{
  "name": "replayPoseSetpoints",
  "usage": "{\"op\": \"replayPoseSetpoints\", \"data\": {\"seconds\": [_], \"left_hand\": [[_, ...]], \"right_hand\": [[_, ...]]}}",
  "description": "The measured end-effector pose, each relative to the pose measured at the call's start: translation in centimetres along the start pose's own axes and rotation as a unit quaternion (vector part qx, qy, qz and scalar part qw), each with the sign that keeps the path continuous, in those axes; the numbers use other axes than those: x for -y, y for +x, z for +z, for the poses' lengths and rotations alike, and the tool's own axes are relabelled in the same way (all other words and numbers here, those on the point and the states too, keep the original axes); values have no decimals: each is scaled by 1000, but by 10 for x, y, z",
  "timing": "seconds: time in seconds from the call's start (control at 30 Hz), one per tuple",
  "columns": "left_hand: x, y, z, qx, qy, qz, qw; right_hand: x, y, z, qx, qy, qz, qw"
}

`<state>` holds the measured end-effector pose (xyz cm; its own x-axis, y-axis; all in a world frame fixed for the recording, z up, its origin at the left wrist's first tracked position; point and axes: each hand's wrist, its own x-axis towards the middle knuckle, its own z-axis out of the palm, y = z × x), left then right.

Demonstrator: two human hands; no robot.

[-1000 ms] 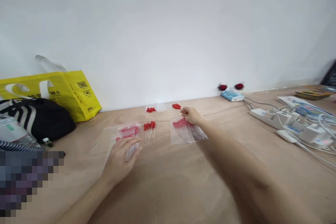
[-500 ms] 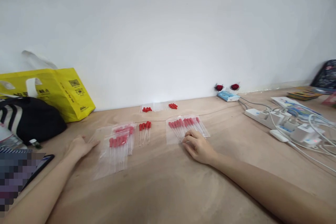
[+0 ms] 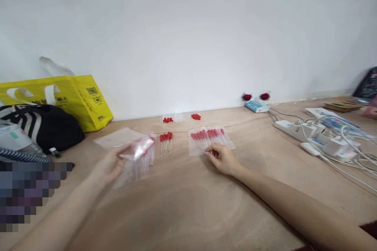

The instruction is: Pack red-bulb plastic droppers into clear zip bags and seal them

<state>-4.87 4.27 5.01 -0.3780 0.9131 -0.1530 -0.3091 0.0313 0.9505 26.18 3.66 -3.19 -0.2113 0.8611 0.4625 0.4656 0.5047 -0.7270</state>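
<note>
My left hand (image 3: 116,162), blurred by motion, pinches the upper part of a clear plastic bag of red-bulbed droppers (image 3: 138,164) and holds that part off the table. More bagged droppers lie under and beside it. My right hand (image 3: 222,159) rests on the table with fingers curled closed at the lower edge of another clear bag of droppers (image 3: 210,135), fanned out flat. Between the two hands lie several loose droppers (image 3: 165,137), bulbs pointing away from me. Exactly what the right fingertips grip is partly hidden.
Small bags with red bulbs (image 3: 196,117) lie by the wall. A yellow bag (image 3: 97,104), a black striped bag (image 3: 61,125) and a dark flat item (image 3: 32,192) are at left. On the right are a power strip (image 3: 297,130) with cables, a blue tissue pack (image 3: 257,106) and cards.
My left hand has moved right from the bare tabletop and taken hold of the bag of droppers, lifting part of it. My right hand stays at its bag. The view has shifted slightly.
</note>
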Motion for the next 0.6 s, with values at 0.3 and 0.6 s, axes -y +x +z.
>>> {"op": "replayPoseSetpoints", "data": {"seconds": [0.3, 0.6], "left_hand": [[84, -84, 75, 130, -27, -143, 981], [86, -63, 19, 185, 367, 287, 865]], "right_hand": [[28, -1, 37, 31, 424, 261, 867], [-8, 24, 5, 116, 213, 116, 963]]}}
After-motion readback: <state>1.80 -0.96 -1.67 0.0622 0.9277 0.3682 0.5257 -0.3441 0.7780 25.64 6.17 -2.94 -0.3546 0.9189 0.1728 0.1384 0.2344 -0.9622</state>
